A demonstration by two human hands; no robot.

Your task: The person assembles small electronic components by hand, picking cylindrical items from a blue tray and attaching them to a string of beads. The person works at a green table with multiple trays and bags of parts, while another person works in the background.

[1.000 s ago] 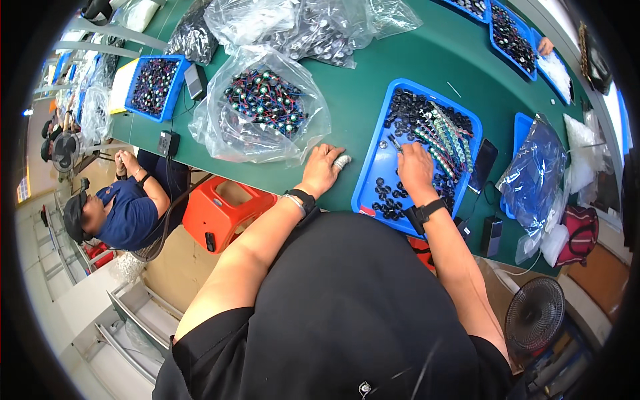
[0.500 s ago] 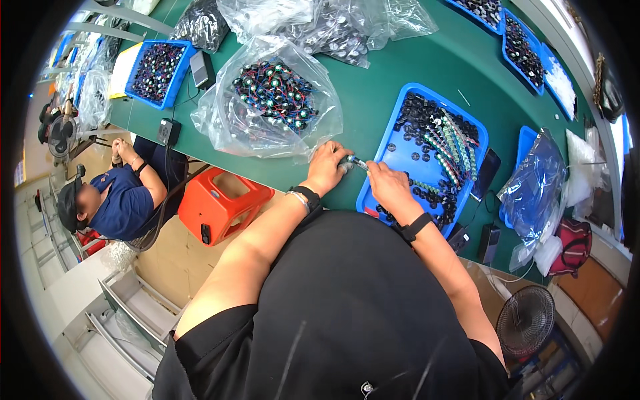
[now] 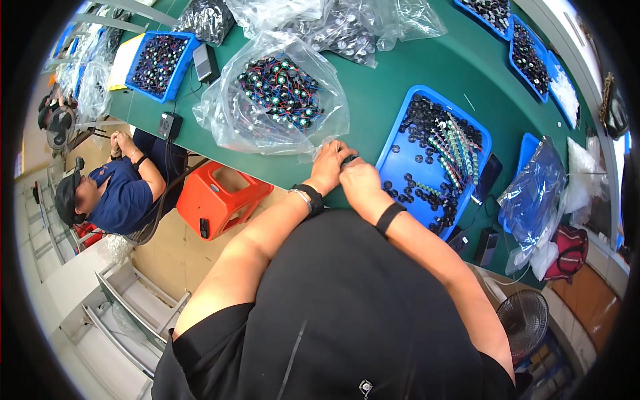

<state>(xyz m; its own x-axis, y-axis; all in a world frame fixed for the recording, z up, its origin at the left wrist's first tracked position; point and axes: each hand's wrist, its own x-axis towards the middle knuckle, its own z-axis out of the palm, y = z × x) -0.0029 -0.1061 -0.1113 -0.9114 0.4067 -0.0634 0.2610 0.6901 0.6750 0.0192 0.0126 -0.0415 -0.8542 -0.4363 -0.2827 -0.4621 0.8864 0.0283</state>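
Observation:
My left hand [image 3: 327, 165] is closed at the table's near edge, its fingers pinching a small black round part [image 3: 348, 160]. My right hand [image 3: 361, 181] presses close against it from the right, fingers curled; whatever they hold is hidden under them. Just right of my hands lies a blue tray [image 3: 402, 160] with loose black round discs [image 3: 419, 113] and strips of small green boards [image 3: 456, 150]. Beyond my left hand sits an open clear plastic bag [image 3: 230, 130] full of small round parts with red and blue wires [image 3: 280, 90].
An orange-red stool [image 3: 217, 200] stands left of me, near a seated person in navy [image 3: 130, 197]. More part-filled blue trays lie at the table's far left [image 3: 160, 67] and far right [image 3: 530, 63]. Plastic bags [image 3: 347, 33] lie at the back, a fan [image 3: 523, 320] lower right.
My right hand has moved left, away from the tray's edge and up against my left hand. The slim bluish piece seen between the hands earlier is now covered. My left hand stays nearly in place.

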